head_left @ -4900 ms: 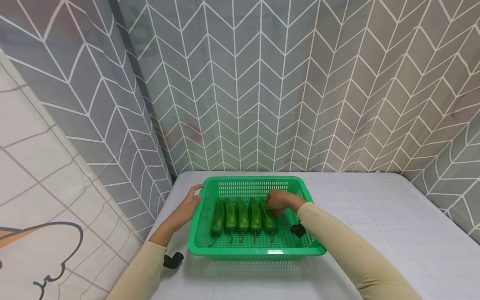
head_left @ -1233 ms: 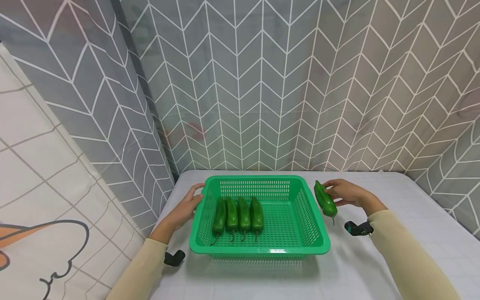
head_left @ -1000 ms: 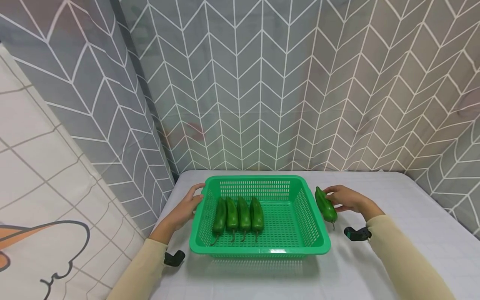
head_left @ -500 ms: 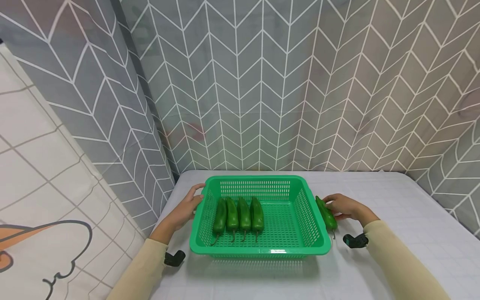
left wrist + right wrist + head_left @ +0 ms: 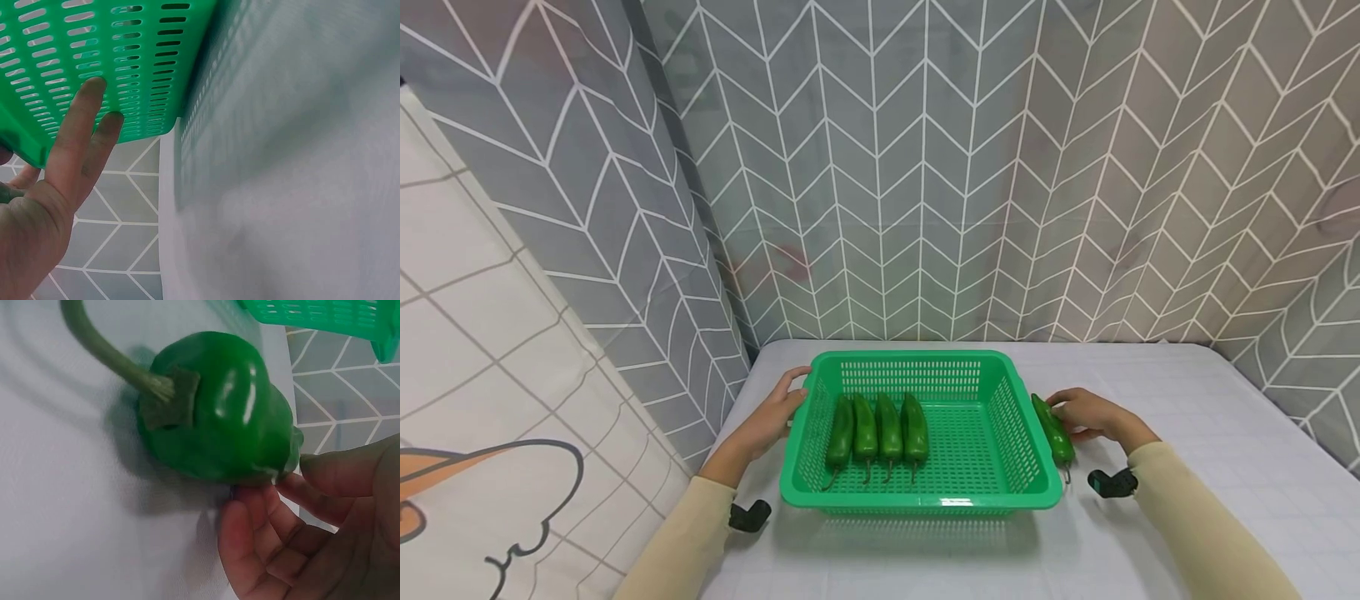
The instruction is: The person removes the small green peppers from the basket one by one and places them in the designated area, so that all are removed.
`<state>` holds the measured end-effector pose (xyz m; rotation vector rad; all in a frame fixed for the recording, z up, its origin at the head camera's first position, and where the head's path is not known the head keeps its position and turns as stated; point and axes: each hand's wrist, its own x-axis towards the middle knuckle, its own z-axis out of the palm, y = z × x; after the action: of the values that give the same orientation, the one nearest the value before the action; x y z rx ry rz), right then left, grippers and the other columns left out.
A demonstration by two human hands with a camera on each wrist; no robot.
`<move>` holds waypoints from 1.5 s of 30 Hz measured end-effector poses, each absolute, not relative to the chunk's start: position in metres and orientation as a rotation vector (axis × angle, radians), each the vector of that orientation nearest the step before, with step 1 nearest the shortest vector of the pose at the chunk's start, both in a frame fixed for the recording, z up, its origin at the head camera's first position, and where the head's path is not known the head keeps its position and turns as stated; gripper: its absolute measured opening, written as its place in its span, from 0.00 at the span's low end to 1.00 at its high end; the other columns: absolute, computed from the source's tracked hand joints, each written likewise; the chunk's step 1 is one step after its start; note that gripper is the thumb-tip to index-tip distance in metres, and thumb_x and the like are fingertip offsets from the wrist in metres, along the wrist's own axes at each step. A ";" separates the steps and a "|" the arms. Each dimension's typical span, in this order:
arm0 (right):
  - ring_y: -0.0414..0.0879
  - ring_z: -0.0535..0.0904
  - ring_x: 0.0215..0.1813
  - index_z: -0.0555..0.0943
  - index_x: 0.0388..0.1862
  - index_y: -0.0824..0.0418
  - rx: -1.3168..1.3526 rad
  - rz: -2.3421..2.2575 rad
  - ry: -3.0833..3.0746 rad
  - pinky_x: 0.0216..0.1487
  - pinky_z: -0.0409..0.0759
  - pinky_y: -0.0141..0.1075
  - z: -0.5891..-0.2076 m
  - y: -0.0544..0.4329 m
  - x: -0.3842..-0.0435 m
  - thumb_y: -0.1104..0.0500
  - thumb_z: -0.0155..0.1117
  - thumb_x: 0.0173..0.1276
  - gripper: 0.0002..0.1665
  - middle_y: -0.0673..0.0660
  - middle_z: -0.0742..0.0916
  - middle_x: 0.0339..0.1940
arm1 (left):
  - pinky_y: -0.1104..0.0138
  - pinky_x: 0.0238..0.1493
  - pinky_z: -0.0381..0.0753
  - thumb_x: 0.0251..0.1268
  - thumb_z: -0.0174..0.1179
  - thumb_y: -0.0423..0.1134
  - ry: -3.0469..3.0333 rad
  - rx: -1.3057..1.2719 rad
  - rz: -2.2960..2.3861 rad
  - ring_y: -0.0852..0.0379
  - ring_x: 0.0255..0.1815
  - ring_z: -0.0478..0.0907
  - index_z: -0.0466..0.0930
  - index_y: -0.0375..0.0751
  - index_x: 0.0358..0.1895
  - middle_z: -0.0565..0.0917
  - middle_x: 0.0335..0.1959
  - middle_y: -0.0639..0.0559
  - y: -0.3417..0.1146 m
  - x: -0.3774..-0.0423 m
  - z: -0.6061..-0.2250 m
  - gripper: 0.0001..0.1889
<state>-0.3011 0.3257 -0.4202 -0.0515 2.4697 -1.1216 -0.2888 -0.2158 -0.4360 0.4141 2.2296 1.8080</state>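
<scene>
Right of centre in the head view, a single green pepper [image 5: 1054, 433] lies on the white table [image 5: 1195, 450] just beside the right wall of the green basket [image 5: 880, 502]. Its long axis slants from tip at upper left to stem at lower right, so it runs roughly along that wall. The right hand [image 5: 1086, 412] is the nearer one, coming from the right, and its bent digits pinch the pepper's flank towards the tip, leaving the stem end free; how firmly, I cannot tell. The pepper therefore sits between this hand and the basket. At the left rim, the left hand [image 5: 773, 417] rests with straight fingers against the outer wall, well apart from the pepper. Four other peppers [image 5: 889, 428] lie side by side in the basket's left half.
</scene>
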 end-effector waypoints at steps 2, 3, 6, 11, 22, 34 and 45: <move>0.54 0.79 0.47 0.67 0.68 0.79 -0.048 -1.125 2.474 0.46 0.85 0.48 -0.419 0.326 -0.300 0.65 0.45 0.77 0.26 0.68 0.81 0.51 | 0.49 0.49 0.83 0.87 0.37 0.48 2.230 0.417 1.808 0.45 0.49 0.83 0.43 0.51 0.80 0.78 0.58 0.35 -0.216 -0.289 -0.436 0.27; 0.56 0.79 0.48 0.67 0.68 0.79 -0.050 -1.122 2.481 0.47 0.84 0.49 -0.419 0.326 -0.300 0.65 0.46 0.77 0.26 0.70 0.81 0.52 | 0.49 0.49 0.83 0.87 0.37 0.48 2.228 0.417 1.808 0.45 0.49 0.83 0.43 0.51 0.80 0.78 0.58 0.35 -0.217 -0.289 -0.437 0.27; 0.58 0.80 0.51 0.67 0.68 0.79 -0.054 -1.111 2.505 0.50 0.84 0.51 -0.420 0.327 -0.301 0.64 0.47 0.77 0.26 0.72 0.80 0.55 | 0.49 0.50 0.82 0.87 0.37 0.49 2.224 0.419 1.807 0.45 0.49 0.83 0.43 0.51 0.80 0.78 0.57 0.35 -0.217 -0.289 -0.437 0.27; 0.62 0.81 0.54 0.66 0.67 0.81 -0.135 -1.103 2.569 0.52 0.83 0.53 -0.417 0.325 -0.301 0.61 0.51 0.78 0.28 0.76 0.79 0.58 | 0.49 0.50 0.82 0.87 0.37 0.49 2.225 0.416 1.806 0.45 0.49 0.83 0.43 0.52 0.80 0.78 0.57 0.35 -0.217 -0.289 -0.437 0.27; 0.69 0.78 0.60 0.69 0.66 0.81 -0.295 -1.124 2.707 0.54 0.82 0.54 -0.414 0.322 -0.299 0.61 0.55 0.78 0.27 0.78 0.78 0.61 | 0.49 0.50 0.81 0.87 0.37 0.49 2.256 0.407 1.789 0.45 0.50 0.82 0.44 0.52 0.80 0.79 0.56 0.36 -0.216 -0.287 -0.436 0.26; 0.69 0.77 0.61 0.69 0.67 0.80 -0.370 -1.157 2.774 0.56 0.81 0.54 -0.401 0.314 -0.298 0.61 0.54 0.80 0.26 0.78 0.77 0.62 | 0.48 0.50 0.81 0.87 0.38 0.50 2.277 0.397 1.769 0.45 0.50 0.82 0.44 0.53 0.80 0.78 0.58 0.37 -0.216 -0.286 -0.434 0.27; 0.68 0.79 0.59 0.72 0.65 0.78 -0.526 -1.168 2.857 0.55 0.81 0.56 -0.382 0.302 -0.300 0.60 0.55 0.81 0.24 0.75 0.80 0.59 | 0.49 0.49 0.82 0.87 0.36 0.49 2.250 0.412 1.790 0.46 0.48 0.83 0.44 0.51 0.80 0.79 0.55 0.37 -0.216 -0.286 -0.433 0.26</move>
<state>-0.2996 0.3022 -0.3822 -0.5261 2.8568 -1.1675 -0.2860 -0.2160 -0.4335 0.4121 2.2498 1.7896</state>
